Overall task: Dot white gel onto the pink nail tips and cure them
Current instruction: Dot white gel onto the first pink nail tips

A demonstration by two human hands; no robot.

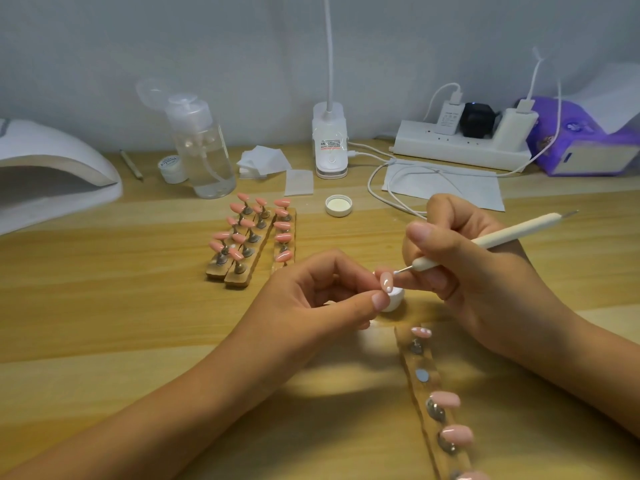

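While the left hand (311, 297) pinches a glossy pink nail tip (386, 281) mid-frame, the right hand (467, 271) grips a slim white dotting pen (485, 240); the dotting step seemingly wants steady placement.

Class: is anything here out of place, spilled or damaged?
Nothing spilled or damaged. The near strip has one bare magnet; the left hand pinches a tip. A lid lies upturned beside the far strips.

Pump bottle (204, 147), desk lamp (329, 133), power strip (450, 152) and purple tissue pack (588, 147) line the wall (104, 46).
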